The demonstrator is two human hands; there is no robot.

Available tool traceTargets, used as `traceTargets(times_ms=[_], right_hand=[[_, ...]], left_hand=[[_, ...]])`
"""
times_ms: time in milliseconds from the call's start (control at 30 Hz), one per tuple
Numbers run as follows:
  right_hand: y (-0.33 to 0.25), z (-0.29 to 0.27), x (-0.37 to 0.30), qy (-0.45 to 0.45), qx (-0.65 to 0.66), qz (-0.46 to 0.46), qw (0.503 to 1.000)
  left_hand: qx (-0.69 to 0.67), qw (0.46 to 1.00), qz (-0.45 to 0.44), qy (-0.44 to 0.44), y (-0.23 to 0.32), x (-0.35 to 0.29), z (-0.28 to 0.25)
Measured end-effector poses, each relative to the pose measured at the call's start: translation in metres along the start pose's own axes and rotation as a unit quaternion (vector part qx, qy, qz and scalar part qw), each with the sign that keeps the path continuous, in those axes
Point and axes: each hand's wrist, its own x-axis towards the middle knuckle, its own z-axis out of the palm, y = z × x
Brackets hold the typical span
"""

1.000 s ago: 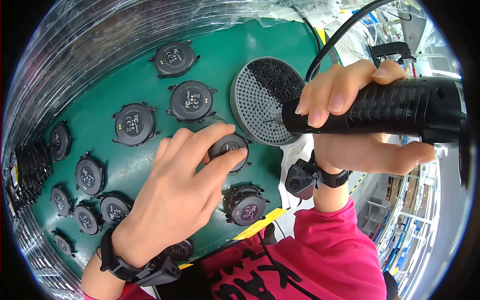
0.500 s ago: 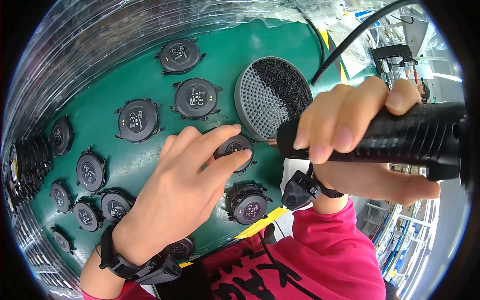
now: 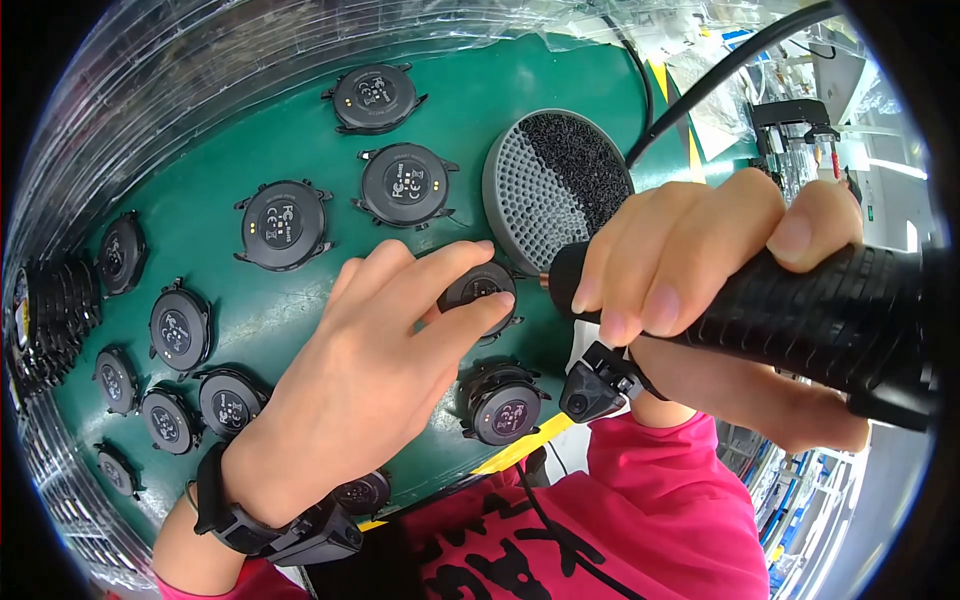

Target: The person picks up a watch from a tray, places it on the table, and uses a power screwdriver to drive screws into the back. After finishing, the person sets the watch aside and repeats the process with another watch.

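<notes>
My left hand (image 3: 365, 365) steadies a round black watch case (image 3: 466, 290) on the green mat, thumb and index finger pressed at its edges. The case lies back side up, partly hidden by the fingers. My right hand (image 3: 700, 255) is wrapped around a black electric screwdriver (image 3: 800, 315), held nearly level. Its copper-coloured tip (image 3: 544, 281) points left at the near side of the case; whether the thin bit touches it I cannot tell. Just beyond the tip stands a round grey dish (image 3: 530, 205) with a grid of holes, partly covered by small black pieces, apparently screws.
More watch cases lie back side up, among them one at the back (image 3: 375, 98) and one on the left (image 3: 181, 330). A small stack (image 3: 505, 405) sits near the front edge. A row of cases (image 3: 55, 330) lines the far left. A thick black cable (image 3: 730, 75) arches at upper right.
The screwdriver has drawn slightly back from the watch case, and its rear end has dropped lower. My left hand keeps its grip. The whole view has shifted a little.
</notes>
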Motion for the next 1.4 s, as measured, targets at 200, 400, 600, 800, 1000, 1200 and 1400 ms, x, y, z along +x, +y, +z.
traceTargets(times_ms=[200,400,600,800,1000,1200,1400], right_hand=[[0.002,-0.001,0.002,-0.004,0.017,0.011,1.0],[0.003,-0.004,0.006,-0.01,0.022,0.007,1.0],[0.012,-0.032,0.0,0.051,0.067,-0.047,0.995],[0.021,-0.042,0.004,0.02,0.009,-0.082,0.996],[0.02,-0.044,0.002,0.02,-0.004,-0.079,0.997],[0.01,-0.034,0.002,0.042,0.012,-0.066,0.997],[0.002,-0.019,-0.002,0.04,0.069,-0.061,0.995]], left_hand=[[-0.001,1.0,0.002,0.001,0.002,-0.001,-0.001],[0.003,1.0,0.01,0.011,-0.001,0.001,0.002],[-0.011,1.0,-0.004,0.006,0.0,0.0,0.0],[0.016,1.0,-0.006,-0.01,0.006,0.003,-0.005],[0.022,1.0,-0.001,-0.021,0.005,0.004,-0.002],[0.019,1.0,-0.004,-0.002,0.002,0.001,-0.003],[0.005,1.0,-0.012,0.0,0.002,0.001,-0.003]])
